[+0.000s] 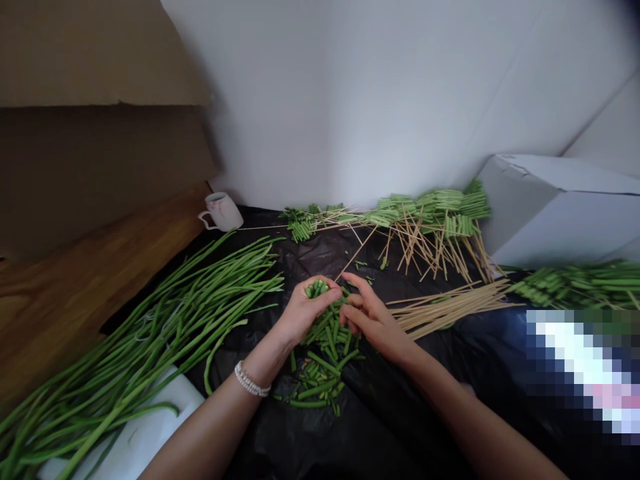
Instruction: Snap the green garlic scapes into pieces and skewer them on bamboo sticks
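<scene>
Several cut green bean pieces (316, 289) are bunched in my left hand (313, 303), whose fingers curl round them. My right hand (367, 313) is just to the right, index finger stretched out and the other fingers bent; whether they pinch anything is hidden. A thin wooden skewer (359, 252) slants up and away from between the fingertips of both hands. Beneath them a pile of cut bean pieces (320, 380) lies on the black plastic sheet (400, 420). Long whole beans (200, 300) spread over the left side.
Skewered bean bundles (435, 203) line the back, sticks pointing forward. Bare skewers (450, 310) lie right of my hands. A tipped mug (223, 212) is at back left, a white box (565, 207) at right, a white board (150, 433) under the long beans, more bundles (580, 283) far right.
</scene>
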Motion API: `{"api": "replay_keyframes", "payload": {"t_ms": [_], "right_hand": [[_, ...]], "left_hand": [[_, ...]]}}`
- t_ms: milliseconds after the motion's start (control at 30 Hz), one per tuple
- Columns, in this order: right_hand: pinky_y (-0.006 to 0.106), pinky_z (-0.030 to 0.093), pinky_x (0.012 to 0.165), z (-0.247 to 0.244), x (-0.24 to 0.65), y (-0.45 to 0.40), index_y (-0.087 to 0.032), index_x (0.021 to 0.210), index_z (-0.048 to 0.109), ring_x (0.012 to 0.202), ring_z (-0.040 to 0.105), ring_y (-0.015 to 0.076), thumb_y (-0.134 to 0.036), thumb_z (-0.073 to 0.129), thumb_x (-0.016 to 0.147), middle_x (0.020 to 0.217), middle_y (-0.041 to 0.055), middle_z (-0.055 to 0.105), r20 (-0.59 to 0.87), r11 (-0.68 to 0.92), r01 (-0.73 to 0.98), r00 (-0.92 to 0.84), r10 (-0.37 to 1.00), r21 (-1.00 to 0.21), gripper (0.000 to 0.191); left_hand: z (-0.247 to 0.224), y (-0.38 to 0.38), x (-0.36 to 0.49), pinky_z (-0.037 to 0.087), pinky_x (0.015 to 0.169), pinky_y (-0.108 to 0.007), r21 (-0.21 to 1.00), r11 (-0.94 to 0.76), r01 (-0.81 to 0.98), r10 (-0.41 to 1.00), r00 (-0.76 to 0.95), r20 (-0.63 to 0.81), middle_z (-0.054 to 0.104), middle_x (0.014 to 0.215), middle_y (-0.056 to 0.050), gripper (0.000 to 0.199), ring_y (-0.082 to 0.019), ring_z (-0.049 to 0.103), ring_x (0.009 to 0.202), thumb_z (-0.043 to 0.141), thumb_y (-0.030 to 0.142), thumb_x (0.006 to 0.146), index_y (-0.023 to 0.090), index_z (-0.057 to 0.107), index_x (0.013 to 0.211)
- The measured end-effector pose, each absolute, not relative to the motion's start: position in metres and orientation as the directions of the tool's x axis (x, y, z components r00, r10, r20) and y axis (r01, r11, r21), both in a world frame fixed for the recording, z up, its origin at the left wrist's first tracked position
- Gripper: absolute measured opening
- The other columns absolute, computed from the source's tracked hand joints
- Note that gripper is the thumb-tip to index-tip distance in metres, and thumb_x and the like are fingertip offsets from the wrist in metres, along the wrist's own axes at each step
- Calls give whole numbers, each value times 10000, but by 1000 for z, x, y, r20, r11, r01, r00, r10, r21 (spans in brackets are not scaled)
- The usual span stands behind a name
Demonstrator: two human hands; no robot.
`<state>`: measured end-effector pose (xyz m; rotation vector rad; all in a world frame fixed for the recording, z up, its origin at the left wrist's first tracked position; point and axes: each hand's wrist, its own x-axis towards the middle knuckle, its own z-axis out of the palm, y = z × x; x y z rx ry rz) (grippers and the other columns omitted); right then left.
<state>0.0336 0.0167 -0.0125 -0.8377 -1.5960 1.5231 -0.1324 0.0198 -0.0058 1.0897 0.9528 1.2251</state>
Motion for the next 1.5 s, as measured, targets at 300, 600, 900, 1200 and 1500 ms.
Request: {"api": "replay_keyframes", "payload": {"t_ms": [300,600,900,1200,1500], "right_hand": [[299,378,694,-23,43,27,-162,951,622,774,582,188,-206,377,988,847,67,657,428,568,711,-398,811,-415,252],[347,329,692,-19,42,21,-144,1101,612,778,571,215,-130,483,934,832,62,644,432,584,809,-553,712,74,211],[325,370,707,-10,44,20,-172,927,556,785,549,209,-70,403,923,849,52,609,306,715,687,-659,687,-126,184],[248,384,541,-4,35,12,-222,796,461,525,467,118,-427,325,998,585,-57,466,118,161,38,-521,845,-986,319],[222,368,497,-8,34,13,-252,1485,179,498,467,85,-380,458,956,722,-58,571,90,3,-164,-521,849,-986,612]], "left_hand": [[-8,33,-143,251,454,-187,982,-82,-169,994,-91,67,424,525,87,254,-44,323,447,762,344,738,153,601,782],[-6,20,-142,450,817,-284,582,-452,676,892,334,305,708,953,-50,204,-194,652,900,542,356,920,202,664,975],[6,18,-144,400,620,-226,698,-407,590,885,444,142,624,726,10,260,-127,565,660,480,385,938,172,620,889],[5,14,-134,239,431,-192,991,10,-137,926,375,43,437,539,65,293,-52,336,432,582,430,881,162,523,777],[-5,19,-133,162,438,-191,972,82,-221,964,264,-21,417,504,80,326,-36,285,430,740,389,763,126,626,918]]}}
